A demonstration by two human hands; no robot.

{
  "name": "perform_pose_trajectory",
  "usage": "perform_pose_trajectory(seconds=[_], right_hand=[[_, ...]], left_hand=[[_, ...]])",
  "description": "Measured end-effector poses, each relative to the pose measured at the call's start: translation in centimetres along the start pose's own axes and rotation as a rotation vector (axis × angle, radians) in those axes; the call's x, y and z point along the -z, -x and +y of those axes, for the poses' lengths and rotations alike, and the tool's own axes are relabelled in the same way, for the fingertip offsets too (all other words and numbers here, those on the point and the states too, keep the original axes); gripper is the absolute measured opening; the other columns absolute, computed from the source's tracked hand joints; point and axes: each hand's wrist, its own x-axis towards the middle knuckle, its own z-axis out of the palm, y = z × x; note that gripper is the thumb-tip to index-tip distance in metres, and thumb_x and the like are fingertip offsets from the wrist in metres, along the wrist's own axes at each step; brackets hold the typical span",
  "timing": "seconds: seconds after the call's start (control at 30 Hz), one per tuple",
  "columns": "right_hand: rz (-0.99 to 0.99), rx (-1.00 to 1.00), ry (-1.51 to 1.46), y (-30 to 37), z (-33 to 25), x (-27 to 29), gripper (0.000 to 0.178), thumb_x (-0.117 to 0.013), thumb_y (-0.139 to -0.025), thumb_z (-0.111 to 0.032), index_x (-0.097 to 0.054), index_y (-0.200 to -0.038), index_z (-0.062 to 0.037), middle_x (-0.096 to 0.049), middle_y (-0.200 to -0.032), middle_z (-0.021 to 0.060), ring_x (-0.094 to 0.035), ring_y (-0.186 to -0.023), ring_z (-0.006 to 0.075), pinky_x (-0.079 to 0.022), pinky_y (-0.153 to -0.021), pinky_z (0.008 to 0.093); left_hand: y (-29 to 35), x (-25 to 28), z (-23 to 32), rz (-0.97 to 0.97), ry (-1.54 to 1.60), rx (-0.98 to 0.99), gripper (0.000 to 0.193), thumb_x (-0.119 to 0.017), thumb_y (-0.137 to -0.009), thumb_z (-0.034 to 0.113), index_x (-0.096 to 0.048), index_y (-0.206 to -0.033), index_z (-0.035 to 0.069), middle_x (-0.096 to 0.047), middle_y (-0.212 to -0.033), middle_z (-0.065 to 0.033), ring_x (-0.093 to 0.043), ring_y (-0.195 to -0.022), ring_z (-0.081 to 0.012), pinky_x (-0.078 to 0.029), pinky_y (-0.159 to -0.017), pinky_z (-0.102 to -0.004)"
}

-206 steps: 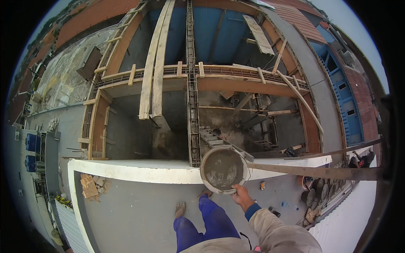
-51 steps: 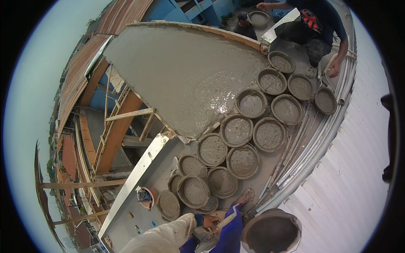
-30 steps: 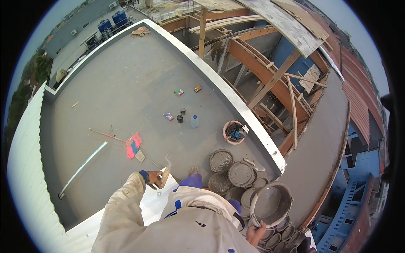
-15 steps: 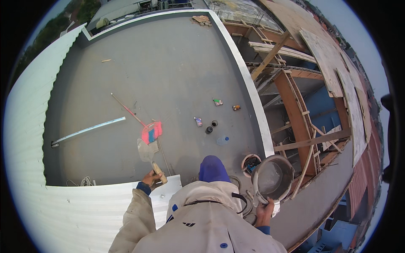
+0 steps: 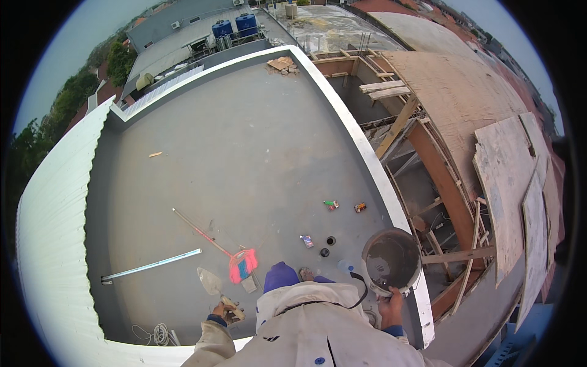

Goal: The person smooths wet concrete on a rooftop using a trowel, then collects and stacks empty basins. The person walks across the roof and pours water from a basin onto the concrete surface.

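My left hand (image 5: 224,313) is closed round the pale wooden handle of a trowel (image 5: 210,281), whose flat, dirty blade points forward over the floor. My right hand (image 5: 389,306) grips the near rim of a grey bucket (image 5: 403,248), holding it tilted beside the white-topped parapet. Wet-looking grey residue coats the bucket's inside. Between my hands, a purple-clad knee (image 5: 281,276) and a foot (image 5: 306,273) show beyond my pale jacket.
A long-handled tool with a pink and blue head (image 5: 243,265) lies ahead, near a pale bar (image 5: 153,264). Small containers, including a purple-white pack (image 5: 306,241), stand by the parapet (image 5: 361,139). Beyond it are open timber-framed pits and plywood sheets (image 5: 507,156). Corrugated roofing (image 5: 58,226) borders the left.
The view has tilted up, so floor objects sit lower and more rooftops show. A foot has come into view; the pink container of tools no longer shows. Both hands keep their holds.
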Motion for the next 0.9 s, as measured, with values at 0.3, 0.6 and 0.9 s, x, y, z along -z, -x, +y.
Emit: perform_pose_trajectory(seconds=[0.3,0.6,0.9], right_hand=[[-0.048,0.033,-0.143,-4.9,6.2,-21.9,0.03,-0.061,-0.081,0.004,-0.058,-0.11,-0.0025,-0.068,-0.109,0.0108,-0.07,-0.098,0.0267,-0.06,-0.086,0.0368],[0.132,0.067,-0.394,-7.5,10.6,-42.0,0.026,-0.061,-0.082,0.003,-0.057,-0.107,-0.0015,-0.068,-0.107,0.0127,-0.07,-0.095,0.0283,-0.061,-0.083,0.0387],[0.199,0.189,-0.393,-13.2,9.4,-55.6,0.027,-0.061,-0.081,0.002,-0.057,-0.108,-0.0012,-0.067,-0.105,0.0119,-0.07,-0.094,0.0277,-0.061,-0.082,0.0385]], left_hand=[[-15.6,-2.4,11.7,0.253,0.154,0.163,0.052,-0.055,-0.089,0.0,-0.033,-0.135,0.011,-0.064,-0.111,-0.019,-0.068,-0.095,-0.0434,-0.058,-0.082,-0.061],[-32.2,-13.3,50.9,0.147,-0.392,-0.04,0.048,-0.046,-0.084,-0.006,-0.035,-0.13,0.002,-0.062,-0.1,-0.0243,-0.07,-0.081,-0.0418,-0.063,-0.071,-0.0521],[-42.6,-43.4,81.6,-0.12,-0.68,-0.465,0.03,-0.041,-0.081,-0.008,-0.045,-0.11,0.003,-0.058,-0.082,-0.0107,-0.06,-0.067,-0.0227,-0.059,-0.064,-0.0386]])
